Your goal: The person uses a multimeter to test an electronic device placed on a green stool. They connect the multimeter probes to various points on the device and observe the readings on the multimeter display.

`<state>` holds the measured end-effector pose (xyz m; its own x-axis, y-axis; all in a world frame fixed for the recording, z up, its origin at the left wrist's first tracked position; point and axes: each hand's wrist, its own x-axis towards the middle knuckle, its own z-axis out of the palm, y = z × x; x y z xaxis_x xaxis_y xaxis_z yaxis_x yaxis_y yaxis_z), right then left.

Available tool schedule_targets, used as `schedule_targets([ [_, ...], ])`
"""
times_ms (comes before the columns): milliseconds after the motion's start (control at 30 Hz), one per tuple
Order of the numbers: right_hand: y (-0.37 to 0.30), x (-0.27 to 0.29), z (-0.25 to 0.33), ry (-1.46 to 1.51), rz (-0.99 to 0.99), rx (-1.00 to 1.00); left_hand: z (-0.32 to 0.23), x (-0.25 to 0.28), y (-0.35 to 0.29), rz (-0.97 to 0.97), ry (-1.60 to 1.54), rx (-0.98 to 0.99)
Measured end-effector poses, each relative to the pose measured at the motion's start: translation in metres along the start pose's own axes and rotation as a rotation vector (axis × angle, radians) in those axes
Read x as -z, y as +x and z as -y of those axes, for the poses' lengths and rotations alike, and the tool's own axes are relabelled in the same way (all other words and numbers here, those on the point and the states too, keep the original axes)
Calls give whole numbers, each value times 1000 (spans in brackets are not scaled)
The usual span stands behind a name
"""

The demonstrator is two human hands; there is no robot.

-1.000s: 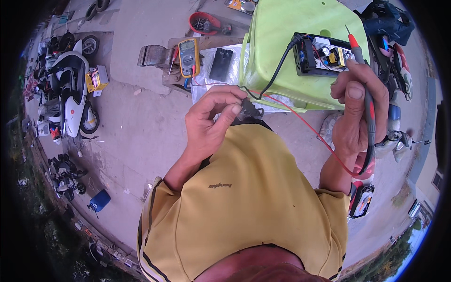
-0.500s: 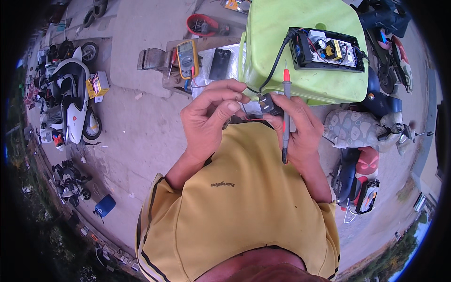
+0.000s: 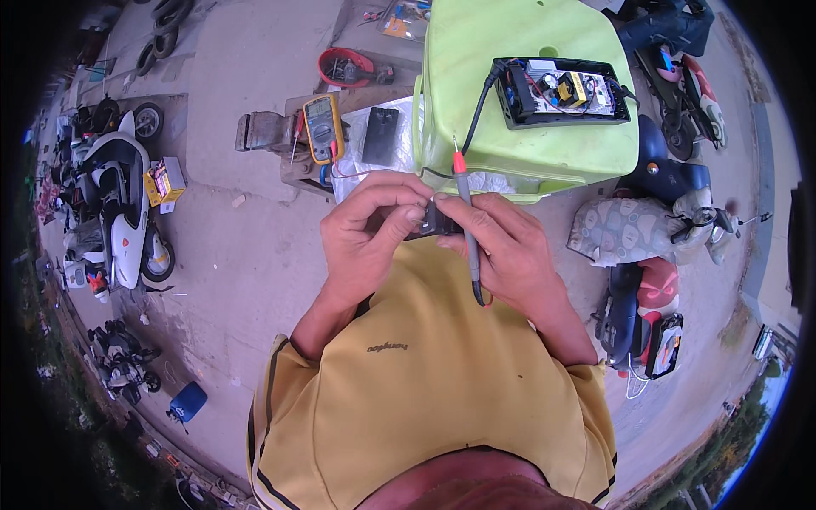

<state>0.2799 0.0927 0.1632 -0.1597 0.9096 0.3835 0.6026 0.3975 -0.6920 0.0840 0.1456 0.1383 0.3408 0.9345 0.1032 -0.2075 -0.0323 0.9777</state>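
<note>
A black plug (image 3: 434, 222) sits between my two hands, partly covered by fingers. My right hand (image 3: 514, 246) grips it from the right and also holds a grey test probe (image 3: 468, 208), whose red collar and bare tip point up and away. My left hand (image 3: 365, 225) is closed in a pinch at the plug's left side; what its fingertips hold is hidden. A black cord (image 3: 476, 123) runs from an opened black charger case (image 3: 518, 106) with its circuit board showing. Left of it lies a yellow multimeter (image 3: 323, 127) with a lead trailing toward my left hand.
The charger case rests on a light-green plastic box (image 3: 459, 34). A metal vise (image 3: 263, 133), a dark flat rectangular piece (image 3: 380, 136) and a red bowl of parts (image 3: 331, 72) are nearby. Scooters (image 3: 127, 204) stand to the left, and several more on the right, including one with a patterned cover (image 3: 616, 229).
My right hand has shifted left with the plug and probe, bringing the plug against my left fingertips. The probe leans more to the left. The whole view has shifted slightly.
</note>
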Motion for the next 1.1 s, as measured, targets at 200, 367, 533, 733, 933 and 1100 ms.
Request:
schedule_targets([
  [200,16,62,8,2,-186,-33,2,2,0,53,70,-72],
  [367,47,92,-22,110,-470,-104,2,1,3,84,93,14],
  [533,83,94,-40,-121,-329,-245,5,5,6,98,122,-34],
  [733,97,92,-51,-200,-182,-210,12,9,6,64,127,-34],
  [933,98,89,-52,-268,-196,-138,15,8,8,39,102,-14],
  [1100,100,91,-53,-299,-160,-148,17,9,13,63,80,-31],
])
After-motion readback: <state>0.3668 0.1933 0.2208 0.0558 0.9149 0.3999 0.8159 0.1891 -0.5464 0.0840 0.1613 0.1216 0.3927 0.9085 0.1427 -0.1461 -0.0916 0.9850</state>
